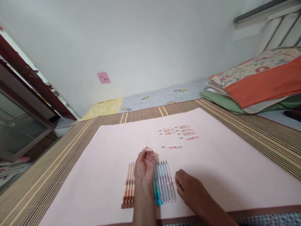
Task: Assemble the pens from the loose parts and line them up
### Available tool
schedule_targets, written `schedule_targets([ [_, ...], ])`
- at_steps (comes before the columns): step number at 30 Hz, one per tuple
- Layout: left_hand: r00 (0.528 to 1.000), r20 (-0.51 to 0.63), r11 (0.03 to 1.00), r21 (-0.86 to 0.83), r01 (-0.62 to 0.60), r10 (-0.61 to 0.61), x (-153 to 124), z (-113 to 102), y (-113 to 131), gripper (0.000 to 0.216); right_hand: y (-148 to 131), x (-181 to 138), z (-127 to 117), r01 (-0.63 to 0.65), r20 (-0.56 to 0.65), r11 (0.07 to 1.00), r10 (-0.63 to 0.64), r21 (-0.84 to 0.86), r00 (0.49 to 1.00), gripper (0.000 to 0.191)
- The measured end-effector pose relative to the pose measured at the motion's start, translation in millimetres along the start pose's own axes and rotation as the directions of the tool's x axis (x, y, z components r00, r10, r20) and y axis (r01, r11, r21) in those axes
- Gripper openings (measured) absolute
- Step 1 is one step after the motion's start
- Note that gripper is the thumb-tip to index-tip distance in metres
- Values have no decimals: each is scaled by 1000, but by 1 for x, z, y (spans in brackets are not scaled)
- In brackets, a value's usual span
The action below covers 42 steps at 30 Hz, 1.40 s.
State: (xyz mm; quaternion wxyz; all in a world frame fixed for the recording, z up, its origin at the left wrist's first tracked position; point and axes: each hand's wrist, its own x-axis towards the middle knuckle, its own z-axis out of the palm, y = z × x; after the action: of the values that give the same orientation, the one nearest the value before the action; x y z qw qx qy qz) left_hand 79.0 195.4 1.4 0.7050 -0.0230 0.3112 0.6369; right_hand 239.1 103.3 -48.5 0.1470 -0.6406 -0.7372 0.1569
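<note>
My left hand point(145, 168) is turned palm up over the row of pens, its fingers curled and pinching a small whitish, cap-like piece point(148, 149). Just right of the row, my right hand point(188, 186) is closed with its fingertips pressed together; what it grips, if anything, is hidden. Beneath and beside my left arm lie several cream-and-brown pens point(128, 188), teal pens point(157, 188) and clear pens point(166, 183), side by side. Farther up lies a single slim pen with a dark tip and pink pattern point(172, 147), and beyond it a group of similar pens point(188, 133).
A large pale pink sheet point(94, 175) covers much of the striped mat point(75, 153). Folded bedding, orange and floral point(261, 78), is stacked at the right. A pink note point(103, 77) sticks to the white wall point(150, 47). At the left stands a glass-paned door point(18, 122).
</note>
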Motion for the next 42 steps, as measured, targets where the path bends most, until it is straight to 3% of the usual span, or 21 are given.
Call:
schedule_targets([
  [5, 998, 21, 997, 47, 57, -59, -3, 0, -3, 14, 23, 19, -9, -27, -94, 999, 25, -25, 995, 17],
  [10, 994, 68, 988, 133, 73, -83, -2, 2, -11, 12, 46, 54, -31, -34, -141, 963, 74, 269, 987, 16],
  [14, 998, 44, 983, 180, 30, -38, -2, 3, -18, 10, 41, 83, -48, 39, -155, 921, 24, 388, 988, 8],
  [16, 997, 72, 981, 194, -2, -12, -2, 3, -20, 7, 31, 92, -55, 93, -183, 867, -3, 489, 983, 7],
  [20, 981, 192, 971, 231, -64, 19, -3, 2, -22, 5, 8, 103, -60, 208, -235, 671, -52, 711, 971, 10],
  [24, 965, 262, 954, 281, -106, 30, -1, -1, -23, 15, -3, 106, -57, 224, -227, 640, -79, 735, 971, 8],
  [38, 963, 257, 902, 391, -185, 85, 1, -1, -27, 29, -23, 101, -54, 196, -168, 572, -103, 797, 980, 5],
  [40, 967, 235, 906, 382, -183, 96, 2, -2, -26, 27, -22, 104, -54, 198, -155, 584, -124, 787, 980, 6],
  [42, 973, 197, 919, 351, -180, 116, 3, -3, -24, 22, -12, 109, -58, 226, -174, 668, -145, 709, 974, 11],
])
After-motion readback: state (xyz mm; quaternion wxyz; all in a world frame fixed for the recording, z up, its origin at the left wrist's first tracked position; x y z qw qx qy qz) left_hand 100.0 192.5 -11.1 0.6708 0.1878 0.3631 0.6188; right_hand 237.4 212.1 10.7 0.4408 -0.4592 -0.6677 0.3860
